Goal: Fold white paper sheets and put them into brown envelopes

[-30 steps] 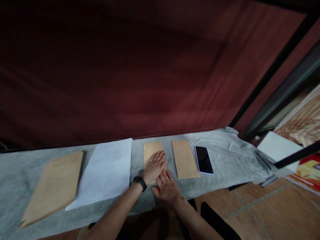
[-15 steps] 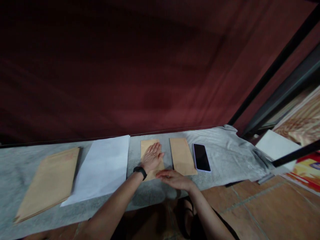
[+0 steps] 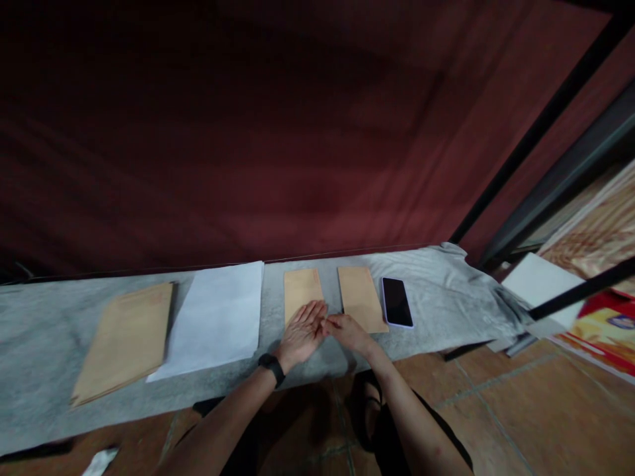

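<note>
My left hand (image 3: 301,332), with a black band on its wrist, lies flat with fingers stretched over the lower part of a small brown envelope (image 3: 301,283). Close against its thumb is my right hand (image 3: 348,332), its fingers curled and pressed together by the envelope's lower right side. What those fingers hold, if anything, is hidden. A second small brown envelope (image 3: 363,297) lies flat just to the right. Beside that rests a phone (image 3: 397,302) with a dark screen and pale purple edge.
White paper sheets (image 3: 218,317) and a stack of larger brown envelopes (image 3: 126,337) lie at the left on the grey cloth (image 3: 436,291). A dark red curtain (image 3: 297,165) hangs behind. Black metal bars (image 3: 520,152) and a red-yellow package (image 3: 608,324) are at the right.
My left hand has slid down the envelope, baring its upper part. My right hand's fingers have curled in and met the left thumb. The view has shifted slightly.
</note>
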Action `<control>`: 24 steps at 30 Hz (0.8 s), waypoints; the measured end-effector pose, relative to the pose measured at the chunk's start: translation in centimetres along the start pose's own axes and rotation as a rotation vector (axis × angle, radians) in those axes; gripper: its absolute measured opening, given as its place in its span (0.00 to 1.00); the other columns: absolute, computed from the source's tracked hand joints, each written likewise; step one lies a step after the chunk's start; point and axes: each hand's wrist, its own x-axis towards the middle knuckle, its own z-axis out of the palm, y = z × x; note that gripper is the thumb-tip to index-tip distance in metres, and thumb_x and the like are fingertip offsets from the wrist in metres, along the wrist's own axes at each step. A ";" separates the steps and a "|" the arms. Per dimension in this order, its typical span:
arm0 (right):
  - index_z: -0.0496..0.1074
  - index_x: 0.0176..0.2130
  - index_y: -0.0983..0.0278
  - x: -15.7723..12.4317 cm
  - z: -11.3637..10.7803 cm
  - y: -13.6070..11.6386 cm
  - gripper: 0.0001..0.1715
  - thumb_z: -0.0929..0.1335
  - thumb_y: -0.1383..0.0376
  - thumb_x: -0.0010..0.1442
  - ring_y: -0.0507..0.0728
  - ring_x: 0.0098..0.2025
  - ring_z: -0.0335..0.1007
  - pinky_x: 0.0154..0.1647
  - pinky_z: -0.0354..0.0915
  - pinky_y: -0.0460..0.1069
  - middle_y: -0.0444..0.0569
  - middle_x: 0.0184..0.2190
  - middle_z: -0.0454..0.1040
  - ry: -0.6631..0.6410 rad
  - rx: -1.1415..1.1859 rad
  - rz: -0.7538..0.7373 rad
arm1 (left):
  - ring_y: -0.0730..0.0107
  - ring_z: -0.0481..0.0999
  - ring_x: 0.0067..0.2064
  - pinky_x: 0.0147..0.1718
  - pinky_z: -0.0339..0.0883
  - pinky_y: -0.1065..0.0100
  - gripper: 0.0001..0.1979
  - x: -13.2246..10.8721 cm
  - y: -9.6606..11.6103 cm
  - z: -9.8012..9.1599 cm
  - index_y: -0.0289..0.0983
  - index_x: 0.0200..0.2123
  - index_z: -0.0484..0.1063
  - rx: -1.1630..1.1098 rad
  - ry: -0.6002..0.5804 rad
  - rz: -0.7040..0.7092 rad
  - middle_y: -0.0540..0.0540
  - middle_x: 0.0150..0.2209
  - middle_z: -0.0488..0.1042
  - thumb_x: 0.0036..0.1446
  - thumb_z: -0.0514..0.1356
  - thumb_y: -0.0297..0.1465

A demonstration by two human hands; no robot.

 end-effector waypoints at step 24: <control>0.59 0.67 0.61 2.0 4.1 -0.1 0.29 0.52 0.55 0.74 0.54 0.72 0.44 0.71 0.46 0.57 0.50 0.70 0.53 -0.047 -0.462 -0.120 | 0.42 0.57 0.68 0.64 0.43 0.36 0.29 -5.2 6.5 0.1 0.35 0.60 0.68 -0.098 0.143 -0.081 0.34 0.60 0.70 0.64 0.53 0.47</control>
